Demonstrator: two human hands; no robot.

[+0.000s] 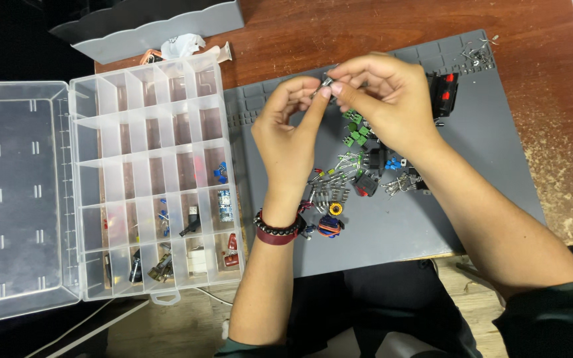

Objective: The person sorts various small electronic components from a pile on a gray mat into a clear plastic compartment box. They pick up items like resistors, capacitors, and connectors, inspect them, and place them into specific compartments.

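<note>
At the left edge of the table lies the open organizer box (147, 172); only few compartments hold parts. The left hand (288, 136) and right hand (384, 99) pinch together one small metal component (327, 83) above the grey mat (485, 152). Many loose parts (359, 176) on the mat remain unsorted.

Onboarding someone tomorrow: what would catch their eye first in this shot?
Both hands, the left hand and right hand, meet above the grey mat, pinching a small metal part between their fingertips. Below them on the mat lies a scatter of small electronic components, green, black, red and blue. At left sits the open clear compartment box, a few of its cells holding small parts.
</note>
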